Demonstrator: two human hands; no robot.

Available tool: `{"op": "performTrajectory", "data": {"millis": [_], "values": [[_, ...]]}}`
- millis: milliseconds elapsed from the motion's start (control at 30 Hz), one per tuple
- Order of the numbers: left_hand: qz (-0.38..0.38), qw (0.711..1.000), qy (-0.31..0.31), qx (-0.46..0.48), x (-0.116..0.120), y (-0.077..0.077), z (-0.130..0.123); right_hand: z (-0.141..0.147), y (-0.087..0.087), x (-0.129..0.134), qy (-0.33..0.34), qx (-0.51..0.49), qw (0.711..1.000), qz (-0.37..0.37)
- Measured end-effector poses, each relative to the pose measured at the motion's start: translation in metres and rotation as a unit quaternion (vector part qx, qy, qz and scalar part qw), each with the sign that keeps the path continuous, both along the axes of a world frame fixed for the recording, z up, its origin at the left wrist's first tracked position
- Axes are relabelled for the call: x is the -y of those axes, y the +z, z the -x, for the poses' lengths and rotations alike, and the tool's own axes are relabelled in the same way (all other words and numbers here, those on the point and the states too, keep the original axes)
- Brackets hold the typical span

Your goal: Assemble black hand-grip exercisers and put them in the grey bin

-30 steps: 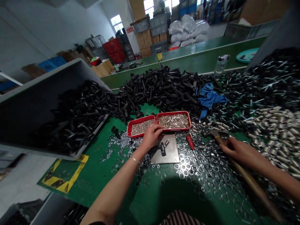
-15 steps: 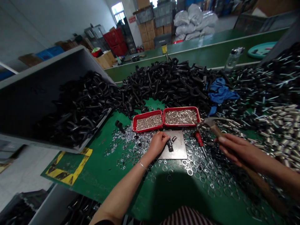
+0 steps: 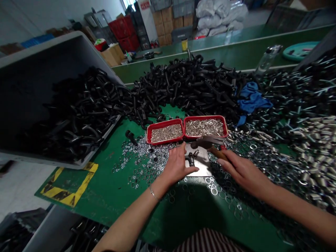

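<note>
Left hand [image 3: 177,166] lay open on a steel plate [image 3: 202,161] beside a black shackle [image 3: 190,160]. Right hand [image 3: 244,173] clenched a hammer [image 3: 210,143].

Our left hand [image 3: 176,166]: 1
Our right hand [image 3: 243,173]: 1
Our hammer [image 3: 207,142]: 1
Steel plate [image 3: 202,163]: 1
Red trays [image 3: 165,121]: 2

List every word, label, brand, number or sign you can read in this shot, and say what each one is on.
Nothing can be read: the red sign on the white pillar has pale characters too small and blurred to read, and the marks on the grey crate are also illegible.
</note>
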State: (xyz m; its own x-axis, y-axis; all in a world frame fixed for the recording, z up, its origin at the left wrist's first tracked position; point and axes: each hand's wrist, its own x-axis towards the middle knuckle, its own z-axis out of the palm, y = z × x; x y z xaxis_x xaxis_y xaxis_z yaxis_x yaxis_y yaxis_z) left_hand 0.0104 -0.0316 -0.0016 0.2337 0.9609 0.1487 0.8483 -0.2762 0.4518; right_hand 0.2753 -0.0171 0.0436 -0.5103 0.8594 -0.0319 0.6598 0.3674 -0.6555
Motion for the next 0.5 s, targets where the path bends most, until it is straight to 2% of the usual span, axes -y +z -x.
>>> {"op": "performTrajectory", "data": {"millis": [67,133,233,300,333,367,400,467,500], "values": [[0.030,0.999,-0.020,0.027,0.004,-0.002,0.004,0.010,-0.003,-0.001,0.009,0.044,0.999,-0.016],[0.044,0.998,-0.029,0.046,0.003,-0.004,0.006,0.016,-0.011,-0.004,0.017,0.081,0.997,0.001],[0.054,0.997,-0.027,0.056,0.001,-0.006,0.004,0.016,-0.024,-0.011,0.000,0.031,0.994,0.109],[0.060,0.996,-0.016,0.057,0.004,-0.004,-0.001,0.010,-0.032,-0.013,-0.035,-0.012,0.981,0.192],[0.064,0.996,-0.011,0.059,0.007,-0.002,-0.002,0.005,-0.037,-0.014,-0.056,-0.016,0.976,0.209],[0.070,0.995,-0.010,0.064,0.010,0.001,-0.002,-0.001,-0.042,-0.015,-0.078,-0.009,0.977,0.196],[0.078,0.994,-0.012,0.074,0.013,0.003,0.001,-0.006,-0.048,-0.017,-0.095,0.002,0.984,0.148],[0.079,0.992,-0.002,0.101,0.015,0.010,0.019,-0.016,-0.058,-0.022,-0.099,0.034,0.994,-0.036],[0.063,0.992,0.023,0.110,0.013,0.014,0.036,-0.018,-0.060,-0.023,-0.086,0.050,0.987,-0.125]]}}
